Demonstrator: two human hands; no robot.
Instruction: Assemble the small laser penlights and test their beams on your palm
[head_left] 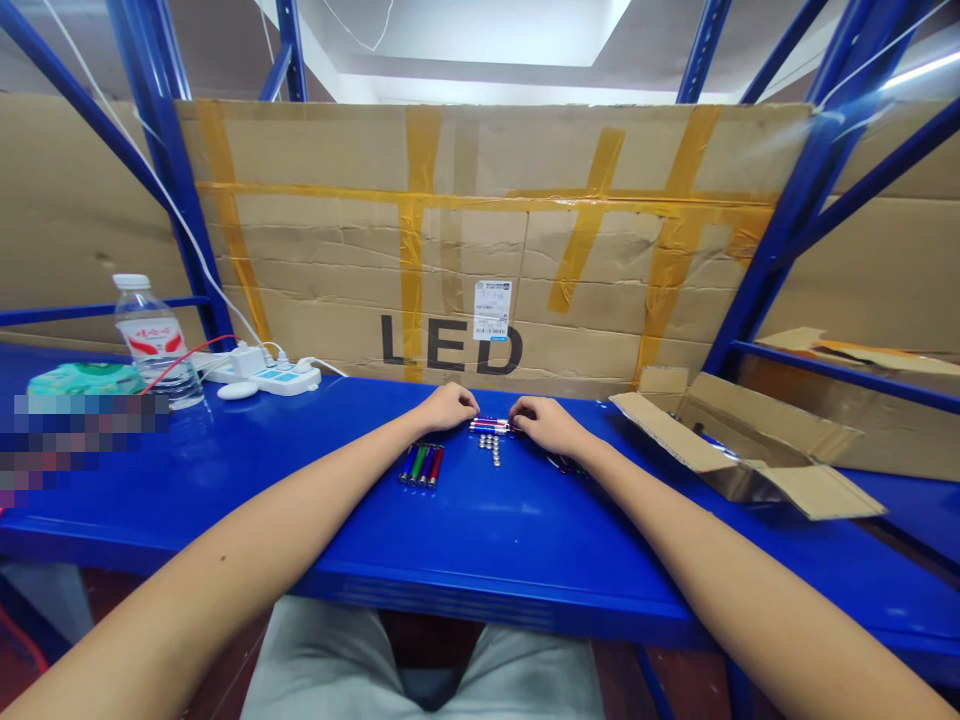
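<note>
Several slim, shiny metal tubes (490, 426), blue and red with silver ends, lie sideways between my two hands at the back middle of the table. My left hand (450, 406) is closed, its curled fingertips at their left end. At their right end is my right hand (553, 424), also with bent fingers and thumb drawn together; what lies inside its grip is partly hidden. Just in front of the tubes are several small silver button cells (490, 443). Beside my left forearm, a row of blue, green and red tubes (421, 466) lies side by side.
More dark tubes (562, 464) lie partly under my right forearm. An open cardboard box (739, 440) stands at right. A water bottle (156, 345), green packet (86, 380) and power strip (277, 376) are at left. A large carton (337, 260) walls off the back.
</note>
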